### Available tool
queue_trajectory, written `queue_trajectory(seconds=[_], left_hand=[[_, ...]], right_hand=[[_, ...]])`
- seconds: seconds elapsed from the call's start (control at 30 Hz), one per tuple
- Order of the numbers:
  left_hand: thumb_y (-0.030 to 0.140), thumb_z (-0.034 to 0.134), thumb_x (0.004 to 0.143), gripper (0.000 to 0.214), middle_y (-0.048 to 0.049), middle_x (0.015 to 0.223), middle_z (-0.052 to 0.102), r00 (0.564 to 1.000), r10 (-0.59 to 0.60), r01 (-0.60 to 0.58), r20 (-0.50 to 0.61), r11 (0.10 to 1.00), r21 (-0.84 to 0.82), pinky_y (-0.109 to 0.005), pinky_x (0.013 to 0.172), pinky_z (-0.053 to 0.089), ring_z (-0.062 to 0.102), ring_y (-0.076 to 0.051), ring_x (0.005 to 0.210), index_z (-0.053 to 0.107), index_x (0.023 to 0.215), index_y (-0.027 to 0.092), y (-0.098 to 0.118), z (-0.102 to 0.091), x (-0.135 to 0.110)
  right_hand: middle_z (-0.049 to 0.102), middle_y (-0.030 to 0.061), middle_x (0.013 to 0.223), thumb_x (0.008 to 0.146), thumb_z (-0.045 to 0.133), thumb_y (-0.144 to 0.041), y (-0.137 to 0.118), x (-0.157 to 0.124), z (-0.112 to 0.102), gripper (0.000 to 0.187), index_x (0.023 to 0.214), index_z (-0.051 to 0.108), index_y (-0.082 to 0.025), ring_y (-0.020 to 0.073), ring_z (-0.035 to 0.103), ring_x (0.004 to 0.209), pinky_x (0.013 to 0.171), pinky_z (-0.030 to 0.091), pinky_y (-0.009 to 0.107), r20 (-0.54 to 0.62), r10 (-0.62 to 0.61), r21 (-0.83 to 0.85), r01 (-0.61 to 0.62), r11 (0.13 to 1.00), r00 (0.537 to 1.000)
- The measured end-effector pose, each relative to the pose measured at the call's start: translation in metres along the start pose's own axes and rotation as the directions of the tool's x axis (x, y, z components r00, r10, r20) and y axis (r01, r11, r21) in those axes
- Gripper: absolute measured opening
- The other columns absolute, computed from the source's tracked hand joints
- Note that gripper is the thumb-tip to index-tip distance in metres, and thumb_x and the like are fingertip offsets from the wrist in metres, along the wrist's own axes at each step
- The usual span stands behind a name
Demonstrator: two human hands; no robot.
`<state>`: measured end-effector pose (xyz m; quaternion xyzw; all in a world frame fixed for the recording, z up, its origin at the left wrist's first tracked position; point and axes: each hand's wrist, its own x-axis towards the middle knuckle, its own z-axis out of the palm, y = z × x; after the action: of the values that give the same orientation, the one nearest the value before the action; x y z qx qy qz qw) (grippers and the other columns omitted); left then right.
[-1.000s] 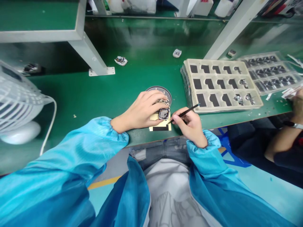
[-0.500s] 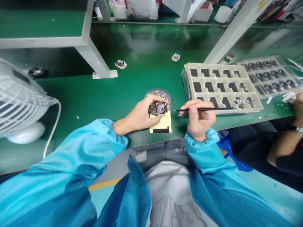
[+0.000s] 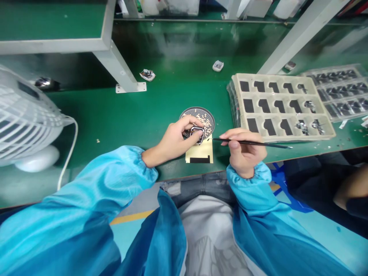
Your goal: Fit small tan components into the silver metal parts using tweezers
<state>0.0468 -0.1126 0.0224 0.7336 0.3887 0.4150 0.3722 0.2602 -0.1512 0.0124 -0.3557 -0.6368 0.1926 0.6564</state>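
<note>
My left hand (image 3: pixel 174 143) holds a small square watch case (image 3: pixel 203 135) with a pale frame and dark inside, its thumb lying across the open face. In my right hand (image 3: pixel 244 149) is a pair of slim black tweezers (image 3: pixel 253 143), pinched between thumb and fingers. Their fine tip points left, close to a tiny dark piece (image 3: pixel 208 140) over the yellow paper (image 3: pixel 188 156); whether it is gripped I cannot tell. Behind the watch case sits a round dark dish (image 3: pixel 213 122) with many small beige bits. A black strip (image 3: pixel 199 160) lies along the paper's near edge.
A cream compartment tray (image 3: pixel 266 100) with dark pads and metallic parts stands at right, beside a clear tray (image 3: pixel 342 92). Two small white-edged cases (image 3: pixel 147 75) (image 3: pixel 218 66) lie behind. A white fan (image 3: pixel 27 119) is at left. Another person's arm (image 3: pixel 349 189) shows at right.
My left hand has tilted the watch case, and its thumb has moved onto the open face. The tweezers now slant down towards the right. The whole view has shifted slightly.
</note>
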Motion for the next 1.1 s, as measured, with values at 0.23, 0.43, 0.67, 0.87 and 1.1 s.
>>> queue_trajectory(seconds=[0.23, 0.43, 0.67, 0.87, 1.1], left_hand=[[0.023, 0.067, 0.094, 0.017, -0.0049, 0.102, 0.08, 0.999, -0.022, 0.022, 0.025, 1.0, 0.014, -0.029, 0.08, 0.059, 0.076, -0.016, 0.086, 0.069, 0.111, 0.019, -0.0004, 0.0006, -0.0007], [0.024, 0.067, 0.094, 0.018, -0.0037, 0.095, 0.08, 1.0, -0.018, 0.017, 0.021, 0.998, 0.053, -0.028, 0.077, 0.059, 0.075, -0.016, 0.082, 0.07, 0.111, 0.019, 0.0001, 0.0007, -0.0004], [0.022, 0.067, 0.094, 0.019, -0.0031, 0.098, 0.08, 1.0, 0.009, -0.01, 0.008, 0.996, 0.083, -0.027, 0.076, 0.056, 0.074, -0.015, 0.08, 0.071, 0.111, 0.019, -0.0012, 0.0009, -0.0007], [0.025, 0.067, 0.095, 0.019, -0.0035, 0.097, 0.08, 1.0, -0.02, 0.019, 0.01, 0.997, 0.071, -0.028, 0.078, 0.057, 0.074, -0.016, 0.081, 0.072, 0.112, 0.019, -0.0011, 0.0009, -0.0002], [0.034, 0.066, 0.098, 0.023, -0.0026, 0.088, 0.079, 0.999, -0.036, 0.036, 0.007, 0.998, 0.06, -0.026, 0.067, 0.053, 0.07, -0.014, 0.071, 0.073, 0.115, 0.02, 0.0012, -0.0014, 0.0]], right_hand=[[0.082, 0.0022, 0.095, 0.094, 0.076, -0.025, -0.0019, 0.0056, 0.0011, 0.009, 0.1, 0.073, -0.031, 0.0249, 0.078, 0.088, 0.079, 0.064, 0.047, 0.12, -0.052, -0.08, 0.062, 0.995, 0.991], [0.083, 0.0022, 0.098, 0.094, 0.076, -0.025, -0.0021, 0.0051, 0.0002, 0.01, 0.102, 0.074, -0.032, 0.0256, 0.079, 0.091, 0.081, 0.065, 0.047, 0.142, -0.042, -0.143, 0.062, 0.988, 0.989], [0.083, 0.0023, 0.1, 0.093, 0.076, -0.022, -0.0023, 0.0056, 0.0001, 0.014, 0.103, 0.075, -0.031, 0.0246, 0.078, 0.091, 0.083, 0.063, 0.046, 0.162, -0.062, -0.137, 0.085, 0.987, 0.985], [0.082, 0.0042, 0.099, 0.094, 0.076, -0.027, -0.0016, 0.0039, -0.0002, 0.009, 0.102, 0.075, -0.03, 0.0252, 0.078, 0.093, 0.083, 0.063, 0.047, 0.162, -0.027, -0.172, 0.055, 0.983, 0.986], [0.08, 0.0051, 0.09, 0.093, 0.076, -0.028, -0.0027, 0.0019, 0.0014, 0.003, 0.096, 0.075, -0.028, 0.0251, 0.076, 0.084, 0.075, 0.064, 0.045, 0.119, 0.017, -0.146, 0.001, 0.989, 0.993]])
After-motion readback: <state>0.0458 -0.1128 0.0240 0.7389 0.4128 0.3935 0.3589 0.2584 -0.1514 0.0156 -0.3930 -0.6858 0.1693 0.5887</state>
